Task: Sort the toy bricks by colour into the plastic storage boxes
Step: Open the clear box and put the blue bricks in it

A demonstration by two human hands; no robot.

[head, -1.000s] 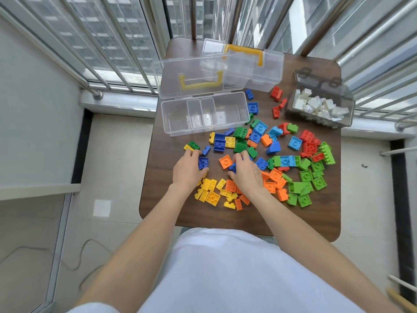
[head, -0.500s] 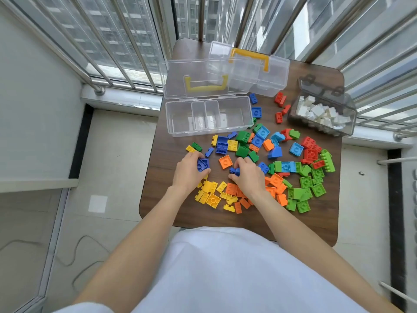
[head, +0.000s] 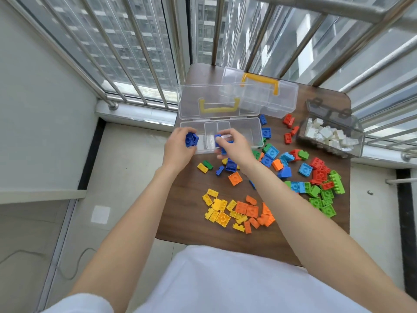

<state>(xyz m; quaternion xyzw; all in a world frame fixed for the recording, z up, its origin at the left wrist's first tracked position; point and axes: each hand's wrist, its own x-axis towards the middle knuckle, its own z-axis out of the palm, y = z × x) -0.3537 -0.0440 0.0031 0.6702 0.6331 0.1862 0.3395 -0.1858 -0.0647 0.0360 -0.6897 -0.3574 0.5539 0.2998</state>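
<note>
We see the left hand (head: 178, 146) over the near-left corner of the open clear box (head: 253, 132), fingers curled round a dark blue brick (head: 191, 139) that shows between thumb and fingertips. The right hand (head: 234, 145) is over the box's middle compartments, thumb and forefinger pinching a second dark blue brick (head: 218, 139); more blue shows under its palm, but we cannot tell whether that is a held piece or one lying on the table. Both bricks sit above the box's near wall, not yet inside it as far as we can judge.

We note the box's lid (head: 216, 102) stands open behind it, yellow handle facing us. A second clear box (head: 261, 93) with a yellow handle lies just behind, toward the railing (head: 144, 53). The smoky grey box (head: 331, 134) at the far right holds white bricks.

We log the brown table (head: 187, 199) as narrow: the open box reaches its left edge, and the left hand overhangs that edge. Bare wood lies near the front-left, between the forearms.

Loose bricks: yellow cluster (head: 217, 210) near the front, orange cluster (head: 255, 213) touching it on the right, green cluster (head: 322, 199) by the right edge, red bricks (head: 319, 171) above the green, light blue bricks (head: 270, 154) mid-table, one orange square brick (head: 235, 178) alone between the forearms.
</note>
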